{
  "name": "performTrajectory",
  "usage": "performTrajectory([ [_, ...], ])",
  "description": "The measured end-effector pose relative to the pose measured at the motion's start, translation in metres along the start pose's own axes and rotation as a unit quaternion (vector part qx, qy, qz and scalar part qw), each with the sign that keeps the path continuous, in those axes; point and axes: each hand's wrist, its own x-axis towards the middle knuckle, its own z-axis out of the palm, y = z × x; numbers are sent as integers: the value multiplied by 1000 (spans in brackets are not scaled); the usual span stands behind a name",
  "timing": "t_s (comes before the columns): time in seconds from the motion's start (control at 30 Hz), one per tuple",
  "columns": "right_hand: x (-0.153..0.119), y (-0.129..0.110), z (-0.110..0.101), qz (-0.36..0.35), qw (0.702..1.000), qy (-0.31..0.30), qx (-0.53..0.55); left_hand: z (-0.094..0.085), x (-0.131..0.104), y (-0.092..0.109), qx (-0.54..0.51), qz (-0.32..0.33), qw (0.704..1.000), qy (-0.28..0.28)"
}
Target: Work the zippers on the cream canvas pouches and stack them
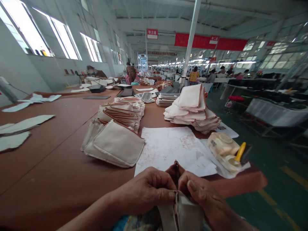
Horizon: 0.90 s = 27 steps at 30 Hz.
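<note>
Close to my body, at the table's front edge, both hands pinch a sewn piece (189, 213) with cream fabric panels and a brown, leather-like tip pointing away from me. My left hand (146, 189) grips its left edge between thumb and fingers. Close beside it, my right hand (204, 195) is closed on the right edge, the thumb bent on top. A narrow dark gap runs between the two edges. Just beyond my hands lies a stained white paper sheet (166, 147). The lower part of the piece leaves the frame at the bottom.
A stack of cream pieces with brown edges (119, 142) stands ahead left, another pile (190, 109) ahead right. At the right table corner are a plastic container (222, 144) and a yellow-handled tool (240, 152). Cream cut pieces (29, 123) lie far left. Several people work farther back.
</note>
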Motion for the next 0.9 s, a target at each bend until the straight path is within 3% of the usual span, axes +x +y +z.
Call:
performTrajectory([
  [0.17,2,-7,-5,2,999,-31,-38,6,2,7,116,7,992,41],
  [0.3,4,-10,-3,16,997,-22,-72,10,2,10,167,9,984,63],
  [0.47,9,-3,0,41,999,-16,8,7,3,8,185,2,981,63],
  [0.8,8,23,9,46,993,78,76,10,4,2,211,1,973,91],
  [0.9,8,24,11,40,990,98,90,7,5,0,174,-11,982,67],
])
